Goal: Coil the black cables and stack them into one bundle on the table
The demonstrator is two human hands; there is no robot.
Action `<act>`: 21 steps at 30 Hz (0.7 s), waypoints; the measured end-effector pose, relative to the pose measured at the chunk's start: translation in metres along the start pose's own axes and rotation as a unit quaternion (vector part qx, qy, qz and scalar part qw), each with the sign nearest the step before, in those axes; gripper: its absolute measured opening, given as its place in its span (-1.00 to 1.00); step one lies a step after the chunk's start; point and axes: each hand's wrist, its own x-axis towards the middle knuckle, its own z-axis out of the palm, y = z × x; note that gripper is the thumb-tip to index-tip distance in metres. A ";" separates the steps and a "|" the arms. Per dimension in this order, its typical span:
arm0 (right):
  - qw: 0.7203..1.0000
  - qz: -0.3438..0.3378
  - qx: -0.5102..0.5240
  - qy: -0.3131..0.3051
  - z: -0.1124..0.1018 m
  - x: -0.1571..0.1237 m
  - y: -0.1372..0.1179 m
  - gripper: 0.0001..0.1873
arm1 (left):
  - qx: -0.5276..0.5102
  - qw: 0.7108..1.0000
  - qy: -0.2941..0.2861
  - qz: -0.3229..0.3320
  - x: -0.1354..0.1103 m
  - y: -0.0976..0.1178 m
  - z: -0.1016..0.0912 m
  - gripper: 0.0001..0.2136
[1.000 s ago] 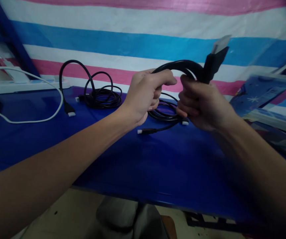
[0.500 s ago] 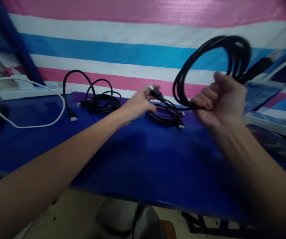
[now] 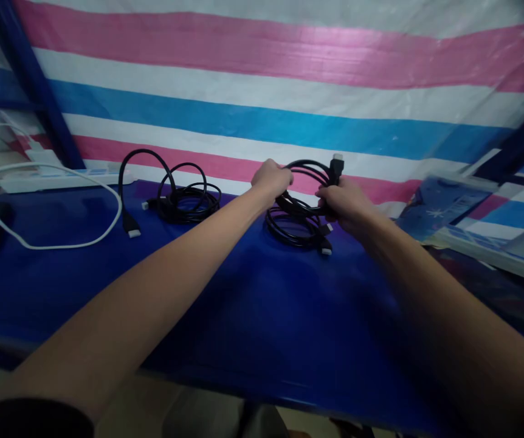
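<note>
Both arms reach far across the blue table. My left hand and my right hand each grip a side of a coiled black cable, held just above the table's back edge. One of its plugs sticks up above my right hand. Right beneath it lies another black cable coil with its connectors resting on the table.
A third black cable is coiled at the back left, one plug lying toward the front. A white cord loops from a white power strip at far left. A blue box and flat packages sit at right. A striped tarp hangs behind.
My right hand swung the coiled cable out to the right and up, then brought it back down. Both hands now hold it low over the other coil, farther from me.
</note>
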 end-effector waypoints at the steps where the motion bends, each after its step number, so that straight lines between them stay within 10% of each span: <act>1: 0.998 0.010 -0.054 -0.023 -0.001 0.005 0.003 -0.83 | 0.057 0.998 -0.018 -0.002 0.002 -0.003 0.002 -0.80; 7: 0.964 0.011 -0.258 -0.058 0.010 0.021 0.031 -0.93 | 0.319 0.936 -0.144 -0.040 0.003 -0.017 0.013 -0.62; 12: 0.936 -0.033 -0.349 -0.026 0.018 0.023 0.042 -0.62 | 0.414 0.873 -0.246 -0.078 0.011 -0.010 0.015 -0.75; 21: 0.914 -0.072 -0.397 -0.035 0.022 0.021 0.050 -0.59 | 0.512 0.834 -0.175 0.108 -0.011 -0.013 0.040 -0.74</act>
